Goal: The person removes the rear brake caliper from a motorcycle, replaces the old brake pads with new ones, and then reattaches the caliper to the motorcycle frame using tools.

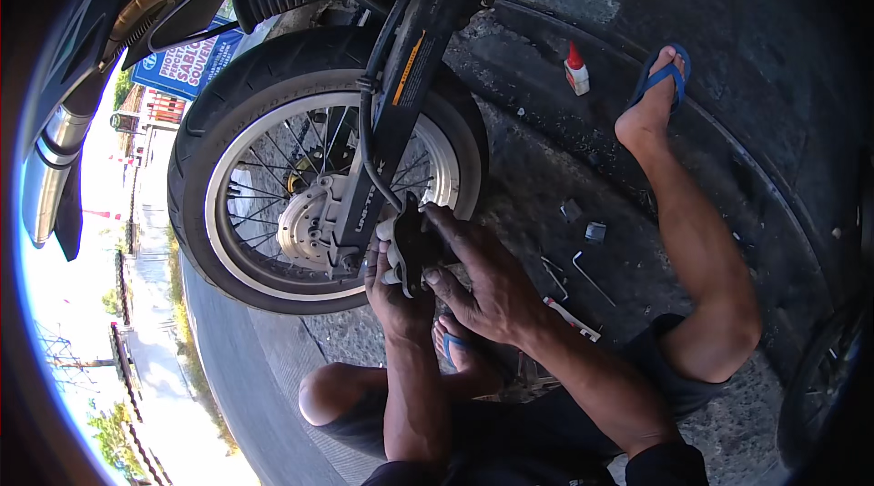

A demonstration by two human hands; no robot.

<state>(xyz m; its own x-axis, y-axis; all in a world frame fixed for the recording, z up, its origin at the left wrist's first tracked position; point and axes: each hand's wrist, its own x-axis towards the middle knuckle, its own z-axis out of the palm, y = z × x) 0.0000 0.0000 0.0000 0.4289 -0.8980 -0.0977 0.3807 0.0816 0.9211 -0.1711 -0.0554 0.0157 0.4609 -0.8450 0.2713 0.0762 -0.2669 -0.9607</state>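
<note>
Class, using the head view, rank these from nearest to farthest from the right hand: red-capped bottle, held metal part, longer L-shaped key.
1. Held metal part: touching the right hand, at its left.
2. Longer L-shaped key: lying to the right.
3. Red-capped bottle: toward the upper right.

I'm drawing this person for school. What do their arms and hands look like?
The left hand and right hand wear no gloves; grimy smudges show on the right one. The forearms are bare, below dark sleeves.
</note>
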